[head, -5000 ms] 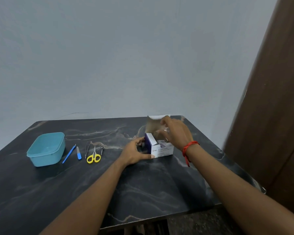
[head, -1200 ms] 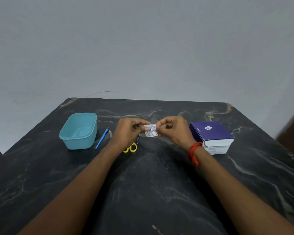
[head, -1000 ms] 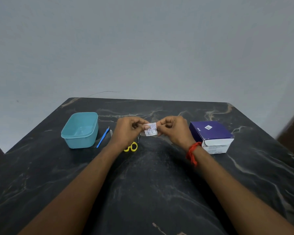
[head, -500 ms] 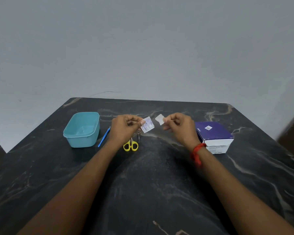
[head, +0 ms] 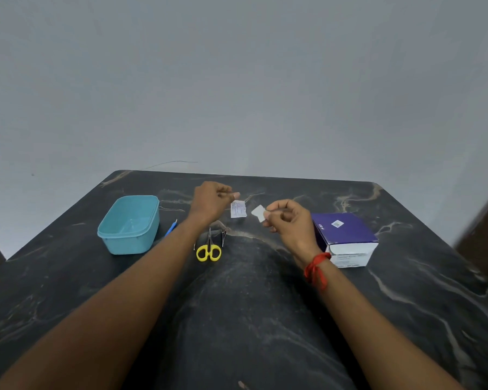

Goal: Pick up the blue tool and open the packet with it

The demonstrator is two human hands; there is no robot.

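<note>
Printed sachet wrapper [head: 238, 209] hangs in the air just right of the left hand [head: 211, 204], a little above the dark marble table [head: 251, 319]; the thumb tip lies close over its top edge, but whether the hand pinches it or it hangs free I cannot tell. That hand is raised above the table with its fingers curled into a loose fist, forearm reaching in from the lower left. Just right of the wrapper, with a narrow gap between, a small plain white piece [head: 259, 213] is pinched between the thumb and forefinger of the right hand [head: 288, 220], whose other fingers curl inward; a red thread [head: 317, 267] is tied round that wrist. Below the wrapper on the table lie yellow-handled scissors [head: 208, 249], blades pointing away from the person, and a thin metal tool [head: 224, 235] just beside them. Left of the wrapper, beyond the left forearm, stands a teal plastic tub [head: 130, 224], lidless, with nothing visible inside; a blue tool [head: 170, 228] shows between the tub and the forearm, mostly hidden. Right of the wrapper, past the right hand, sits a purple and white box [head: 344, 237], closed.
</note>
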